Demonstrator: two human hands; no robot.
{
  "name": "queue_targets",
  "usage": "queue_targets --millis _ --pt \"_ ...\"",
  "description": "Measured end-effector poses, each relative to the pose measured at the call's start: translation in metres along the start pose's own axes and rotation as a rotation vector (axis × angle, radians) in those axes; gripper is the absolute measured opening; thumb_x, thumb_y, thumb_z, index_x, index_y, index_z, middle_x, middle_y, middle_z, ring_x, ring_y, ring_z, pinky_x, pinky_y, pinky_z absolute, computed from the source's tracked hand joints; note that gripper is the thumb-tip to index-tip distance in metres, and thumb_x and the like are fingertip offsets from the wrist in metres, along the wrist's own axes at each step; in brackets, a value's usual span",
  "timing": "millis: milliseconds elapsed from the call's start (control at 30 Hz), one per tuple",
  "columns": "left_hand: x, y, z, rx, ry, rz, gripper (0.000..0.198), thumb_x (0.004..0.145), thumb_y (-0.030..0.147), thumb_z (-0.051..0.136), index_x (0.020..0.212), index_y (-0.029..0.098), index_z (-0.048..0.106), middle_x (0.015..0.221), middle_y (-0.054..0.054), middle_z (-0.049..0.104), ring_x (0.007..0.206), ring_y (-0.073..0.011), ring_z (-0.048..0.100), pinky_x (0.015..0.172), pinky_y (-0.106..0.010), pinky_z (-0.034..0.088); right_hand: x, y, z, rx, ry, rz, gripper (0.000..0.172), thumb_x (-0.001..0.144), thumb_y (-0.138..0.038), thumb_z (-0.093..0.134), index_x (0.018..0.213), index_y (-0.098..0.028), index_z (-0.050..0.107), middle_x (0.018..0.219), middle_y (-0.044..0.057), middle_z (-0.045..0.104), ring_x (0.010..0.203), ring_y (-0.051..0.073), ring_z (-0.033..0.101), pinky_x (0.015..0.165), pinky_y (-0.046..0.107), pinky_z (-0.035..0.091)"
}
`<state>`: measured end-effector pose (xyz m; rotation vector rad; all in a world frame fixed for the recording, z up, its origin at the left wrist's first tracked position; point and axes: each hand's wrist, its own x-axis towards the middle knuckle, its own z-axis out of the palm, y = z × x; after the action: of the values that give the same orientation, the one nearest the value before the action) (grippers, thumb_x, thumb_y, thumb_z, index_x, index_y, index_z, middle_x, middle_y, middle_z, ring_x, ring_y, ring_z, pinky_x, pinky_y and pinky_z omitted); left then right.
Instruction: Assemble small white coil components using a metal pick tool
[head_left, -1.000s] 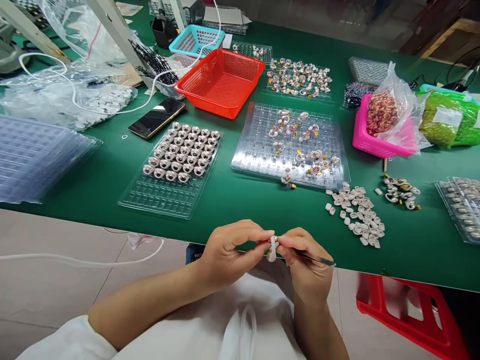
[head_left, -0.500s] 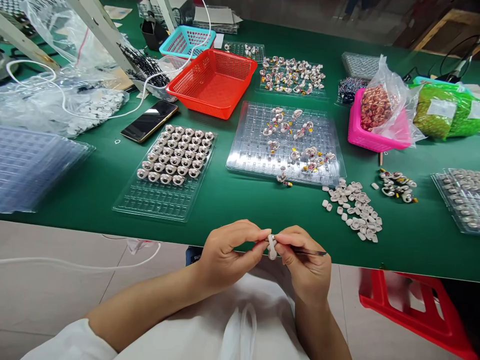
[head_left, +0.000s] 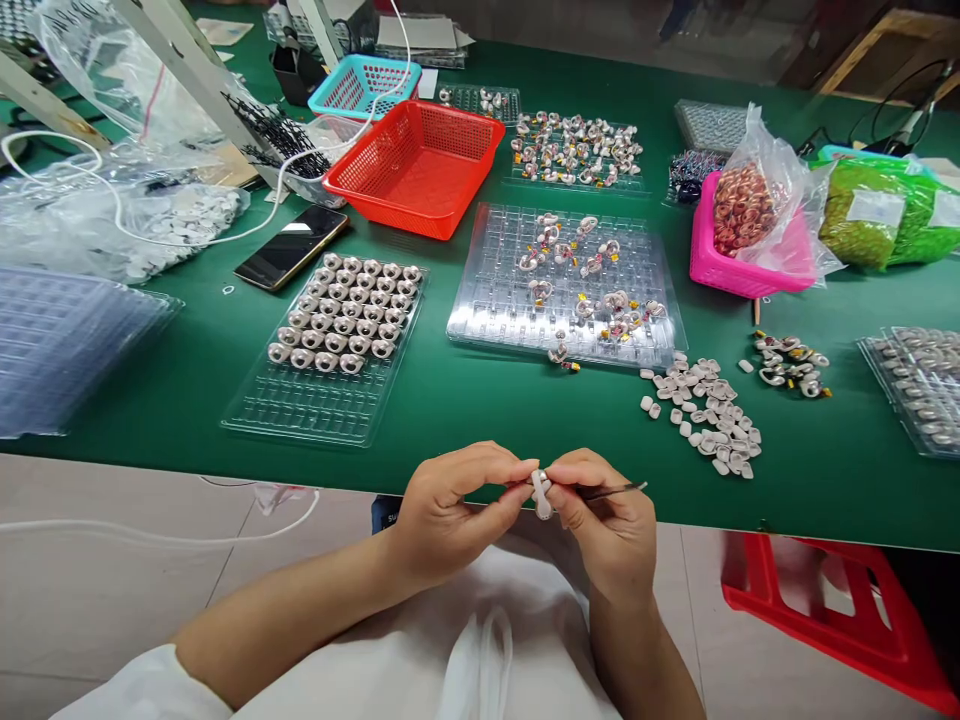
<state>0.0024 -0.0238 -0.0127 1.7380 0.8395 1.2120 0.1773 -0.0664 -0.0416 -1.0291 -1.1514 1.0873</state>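
Note:
Between both hands, just off the table's front edge, is a small white-and-silver part (head_left: 541, 495) that looks like an earbud housing. My left hand (head_left: 469, 510) pinches its left side between thumb and forefinger. From the other side, my right hand (head_left: 604, 520) pinches it too, and a thin dark tool like tweezers (head_left: 619, 490) lies in the same hand, its end sticking out to the right. Finger pads hide part of the piece. Closest on the table are a heap of small white caps (head_left: 712, 415) and a clear tray (head_left: 566, 330) bearing wired white parts.
A tray of silver-white housings (head_left: 341, 315) lies left of centre, with a phone (head_left: 289, 248) behind it. Farther back stand a red basket (head_left: 420, 170) and a blue basket (head_left: 364, 85). To the right sits a pink basket (head_left: 750, 270); a red stool (head_left: 825, 610) stands below the table.
Both hands keep their pinch on the small part, which has turned slightly. The dark tool's free end has tilted up a little. The view has shifted slightly.

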Motion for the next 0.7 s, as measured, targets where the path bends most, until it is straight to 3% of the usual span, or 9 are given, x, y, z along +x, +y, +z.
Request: queue_targets --millis 233,467,700 --pt "-0.001 -0.0025 -0.0001 -0.019 -0.02 0.039 0.028 0.087 0.003 0.069 0.109 0.018 0.08 0.084 -0.01 0.081 0.075 -0.0198 0.075 0.07 -0.03 0.062 0.0027 -0.0029 0.0009 0.072 -0.016 0.133 0.013 0.092 -0.029 0.073 0.102 -0.023 0.077 0.086 0.004 0.071 0.061 0.011 0.059 0.05 0.023 0.047" --pt "-0.0024 -0.0017 -0.0005 0.024 -0.089 0.059 0.033 0.093 0.004 0.062 0.118 0.019 0.076 0.087 -0.01 0.081 0.079 -0.0187 0.075 0.072 -0.029 0.062 0.0022 -0.0002 -0.0013 0.074 -0.041 0.168 0.013 0.095 -0.03 0.068 0.103 -0.024 0.077 0.083 0.003 0.068 0.061 0.011 0.056 0.051 0.023 0.045" --pt "-0.0017 -0.0034 0.0007 0.014 -0.072 0.011 0.017 0.093 0.018 0.07 0.107 0.018 0.079 0.084 -0.01 0.081 0.076 -0.0188 0.075 0.071 -0.029 0.061 -0.0006 -0.0016 -0.0062 -0.074 -0.063 0.15 0.014 0.096 -0.027 0.066 0.107 -0.025 0.075 0.09 0.004 0.067 0.071 0.014 0.058 0.056 0.025 0.045"
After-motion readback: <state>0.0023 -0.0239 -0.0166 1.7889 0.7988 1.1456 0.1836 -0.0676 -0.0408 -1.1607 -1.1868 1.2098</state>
